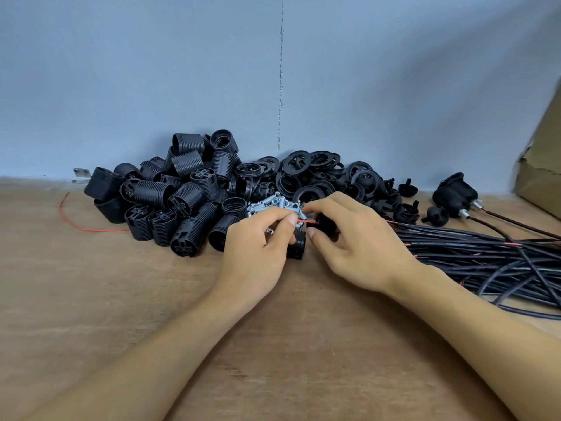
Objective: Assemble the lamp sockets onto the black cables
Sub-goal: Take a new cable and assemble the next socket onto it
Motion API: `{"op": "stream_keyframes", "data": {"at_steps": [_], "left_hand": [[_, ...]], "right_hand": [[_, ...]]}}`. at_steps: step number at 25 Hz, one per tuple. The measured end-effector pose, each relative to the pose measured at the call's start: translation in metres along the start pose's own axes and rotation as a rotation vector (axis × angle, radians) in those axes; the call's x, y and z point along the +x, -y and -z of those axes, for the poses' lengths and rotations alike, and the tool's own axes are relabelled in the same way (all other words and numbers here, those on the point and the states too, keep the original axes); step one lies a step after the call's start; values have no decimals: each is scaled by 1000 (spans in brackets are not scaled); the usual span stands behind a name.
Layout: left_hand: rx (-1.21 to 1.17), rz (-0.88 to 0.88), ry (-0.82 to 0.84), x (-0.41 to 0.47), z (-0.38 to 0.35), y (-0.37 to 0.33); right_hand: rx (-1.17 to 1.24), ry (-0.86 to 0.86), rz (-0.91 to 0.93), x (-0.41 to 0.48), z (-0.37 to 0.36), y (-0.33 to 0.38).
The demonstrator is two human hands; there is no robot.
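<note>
My left hand (258,247) grips a black threaded lamp socket body (297,246) and its thumb and forefinger pinch a thin red wire (308,222). The wire runs right into a black socket cap (323,226), which my right hand (355,238) holds with curled fingers. Both hands meet just in front of the parts heap at the table's middle. A thick bundle of black cables (491,262) lies to the right, and the part of the cable behind my right hand is hidden.
A heap of black socket bodies (170,202) sits at back left, black rings (306,171) behind centre, small silver metal terminals (273,205) between them. Finished sockets on cables (455,196) lie at back right by a cardboard box (543,165). A loose red wire (79,220) lies left.
</note>
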State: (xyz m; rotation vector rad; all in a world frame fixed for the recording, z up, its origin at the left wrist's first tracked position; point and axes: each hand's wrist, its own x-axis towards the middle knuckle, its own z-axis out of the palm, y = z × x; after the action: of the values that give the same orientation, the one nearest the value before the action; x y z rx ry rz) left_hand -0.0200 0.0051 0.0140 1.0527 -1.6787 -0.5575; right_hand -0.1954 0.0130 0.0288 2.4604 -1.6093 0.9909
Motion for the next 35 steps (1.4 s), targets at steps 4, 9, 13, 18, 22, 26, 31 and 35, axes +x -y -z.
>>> {"op": "stream_keyframes", "data": {"at_steps": [4, 9, 13, 18, 22, 26, 31, 35], "left_hand": [[11, -28, -5, -1, -2, 1], [77, -44, -62, -1, -3, 6], [294, -125, -6, -3, -3, 6], [417, -115, 117, -2, -5, 8], [374, -61, 114, 0, -5, 11], [290, -44, 64, -2, -5, 11], [259, -8, 28, -1, -3, 11], [334, -64, 145, -2, -3, 12]], "right_hand": [[-49, -23, 9, 3, 7, -2], [-146, 53, -3, 5, 10, -13], [-14, 79, -31, 4, 5, -23], [50, 101, -33, 7, 6, -26], [78, 104, -28, 6, 5, -24], [137, 62, -28, 6, 2, -24], [283, -32, -147, 6, 3, -20], [420, -19, -247, 7, 6, -17]]}}
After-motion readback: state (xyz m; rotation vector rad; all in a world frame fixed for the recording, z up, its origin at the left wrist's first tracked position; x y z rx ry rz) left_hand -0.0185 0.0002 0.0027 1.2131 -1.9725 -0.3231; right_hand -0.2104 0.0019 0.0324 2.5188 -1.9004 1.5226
